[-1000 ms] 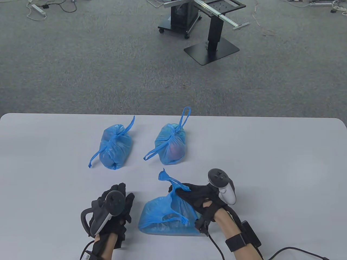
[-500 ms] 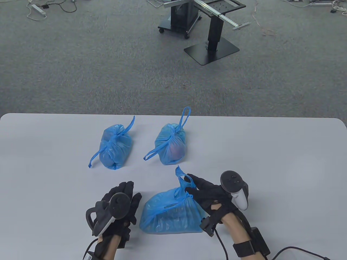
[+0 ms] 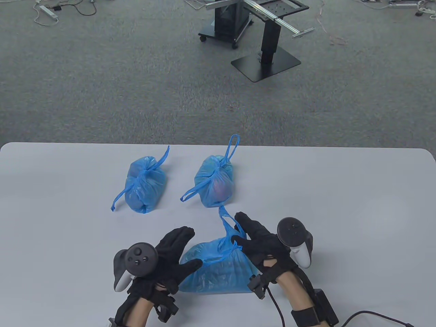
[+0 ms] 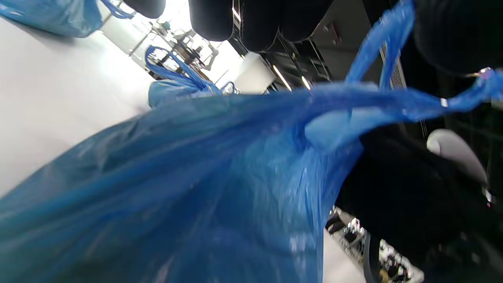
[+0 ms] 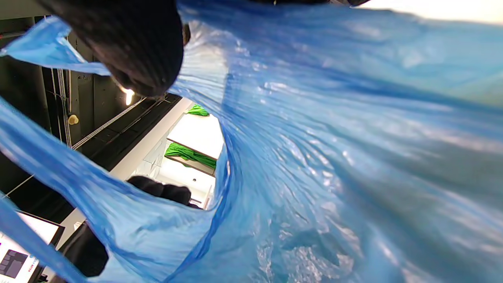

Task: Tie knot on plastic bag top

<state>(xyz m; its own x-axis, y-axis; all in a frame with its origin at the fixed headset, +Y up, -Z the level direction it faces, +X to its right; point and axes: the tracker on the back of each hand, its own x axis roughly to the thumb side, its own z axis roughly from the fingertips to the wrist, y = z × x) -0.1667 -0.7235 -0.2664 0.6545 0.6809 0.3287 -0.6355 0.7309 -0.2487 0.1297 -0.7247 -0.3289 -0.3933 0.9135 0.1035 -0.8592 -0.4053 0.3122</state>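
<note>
Blue plastic bag, contents unclear, between both hands

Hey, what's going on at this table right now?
A person in sensor gloves is working on the near blue plastic bag, which is not yet knotted. The right hand holds up one of its handle loops, while the left hand reaches in with fingers spread, its thumb at the bag's left edge. Two other blue bags, the left tied bag and the right tied bag, lie farther back on the white table, already knotted.
</note>
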